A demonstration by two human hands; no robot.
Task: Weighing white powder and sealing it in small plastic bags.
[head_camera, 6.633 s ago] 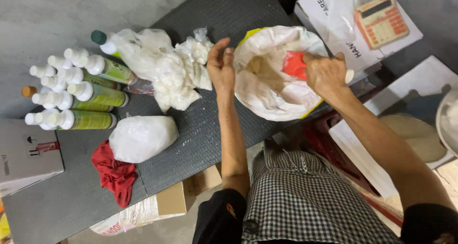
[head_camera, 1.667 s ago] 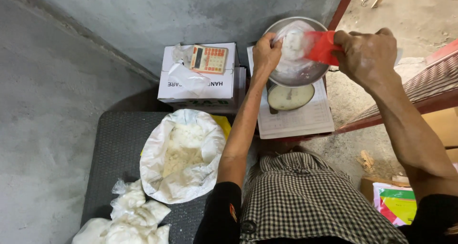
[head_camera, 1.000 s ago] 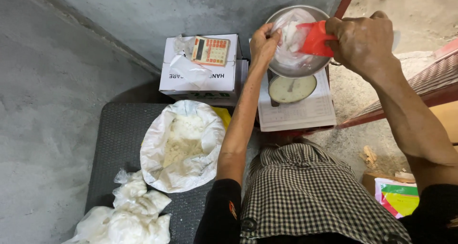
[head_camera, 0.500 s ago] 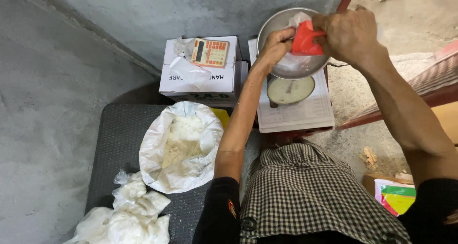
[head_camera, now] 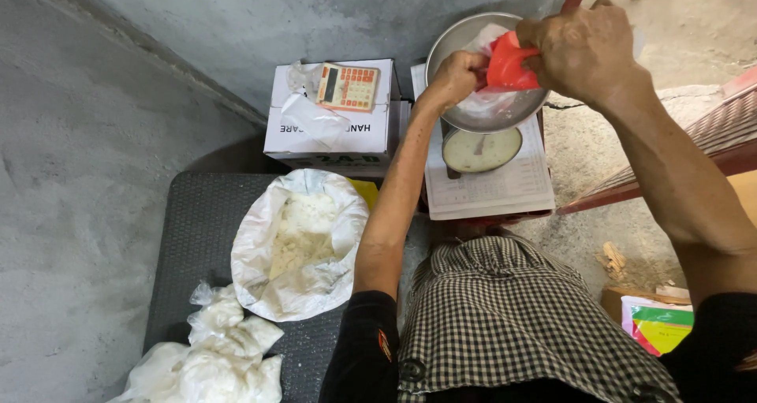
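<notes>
My right hand (head_camera: 587, 52) grips a red scoop (head_camera: 509, 62) tipped over a clear plastic bag (head_camera: 485, 103). The bag sits in the metal pan (head_camera: 453, 36) of a dial scale (head_camera: 482, 149). My left hand (head_camera: 453, 78) pinches the bag's rim and holds it apart under the scoop. A large white sack (head_camera: 303, 249) of pale powder lies open on the dark mat (head_camera: 197, 245), below and left of both hands.
A cardboard box (head_camera: 331, 127) with a calculator (head_camera: 348, 86) on top stands left of the scale. Crumpled clear bags (head_camera: 217, 348) lie at the mat's near left. A concrete wall runs behind, and a red metal frame (head_camera: 710, 147) is at right.
Both hands went from the powder sack to the scale pan. In the last second the red scoop has tipped down further into the bag, which my left hand keeps held.
</notes>
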